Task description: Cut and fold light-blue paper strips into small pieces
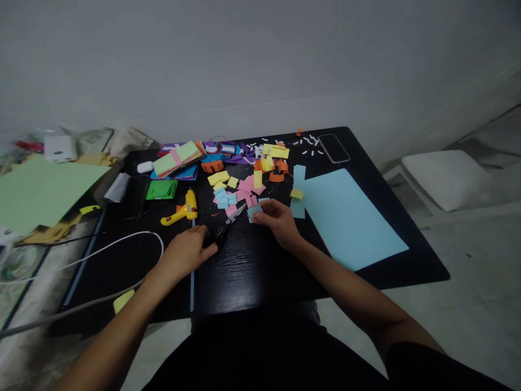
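Scissors (236, 215) lie on the black table (244, 271), blades pointing up and right. My left hand (190, 248) rests beside their dark handles, thumb apart from the fingers, with nothing seen in it. Between the thumb and fingers of my right hand (277, 221) is a small light blue paper piece (253, 212). Beyond the hands lie pink paper pieces (246, 187), light blue pieces (222, 199) and yellow pieces (218, 177). A yellow glue gun (182, 210) sits just past my left hand. To the right is a large light blue sheet (350, 217).
A phone (334, 148) lies at the back right. Stacked papers (179, 158) and green paper (161, 189) are at the back left. A white cable (122, 239) loops at the left, near a large pale green sheet (44, 187). A white stool (448, 179) stands at the right.
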Motion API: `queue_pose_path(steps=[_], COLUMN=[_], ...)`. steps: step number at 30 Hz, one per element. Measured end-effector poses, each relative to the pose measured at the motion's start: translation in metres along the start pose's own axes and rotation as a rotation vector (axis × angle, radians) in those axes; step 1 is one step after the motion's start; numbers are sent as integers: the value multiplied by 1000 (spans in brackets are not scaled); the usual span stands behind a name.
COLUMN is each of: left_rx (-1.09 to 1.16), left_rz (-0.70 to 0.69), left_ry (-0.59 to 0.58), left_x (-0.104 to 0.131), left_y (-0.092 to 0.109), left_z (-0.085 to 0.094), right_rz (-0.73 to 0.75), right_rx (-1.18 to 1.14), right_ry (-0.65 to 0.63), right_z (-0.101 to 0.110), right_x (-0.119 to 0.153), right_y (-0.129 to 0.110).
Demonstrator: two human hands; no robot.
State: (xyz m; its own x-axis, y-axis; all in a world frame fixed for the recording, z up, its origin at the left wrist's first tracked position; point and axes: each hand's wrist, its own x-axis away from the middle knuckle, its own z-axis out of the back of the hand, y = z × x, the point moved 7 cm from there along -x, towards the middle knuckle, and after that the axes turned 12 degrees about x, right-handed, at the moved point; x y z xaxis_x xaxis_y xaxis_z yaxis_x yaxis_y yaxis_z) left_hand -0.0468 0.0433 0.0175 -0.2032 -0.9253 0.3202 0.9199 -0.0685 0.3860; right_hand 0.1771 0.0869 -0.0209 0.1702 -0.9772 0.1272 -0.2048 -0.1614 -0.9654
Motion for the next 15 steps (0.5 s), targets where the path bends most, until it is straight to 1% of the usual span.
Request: queue_pose_path(steps=[3, 5, 9, 12, 15], left_rx=[182, 334, 576, 687, 685], left_rz=[7, -13, -58, -50, -14], left_ry=[0, 7, 26, 69, 44], left_x=[1, 4, 12, 18, 23], left_y=[-7, -10, -16, -20, -17], left_z=[6, 10, 9, 7, 7], right_rz=[-15, -24, -29, -34, -57], right_rx=[-30, -40, -40, -58, -82], right_ry=[-4, 0, 8, -2, -25], right_z=[-1, -1, -2, -2, -3], right_x=[1, 1, 1, 1, 2], right_y=[0, 1, 1, 2, 3])
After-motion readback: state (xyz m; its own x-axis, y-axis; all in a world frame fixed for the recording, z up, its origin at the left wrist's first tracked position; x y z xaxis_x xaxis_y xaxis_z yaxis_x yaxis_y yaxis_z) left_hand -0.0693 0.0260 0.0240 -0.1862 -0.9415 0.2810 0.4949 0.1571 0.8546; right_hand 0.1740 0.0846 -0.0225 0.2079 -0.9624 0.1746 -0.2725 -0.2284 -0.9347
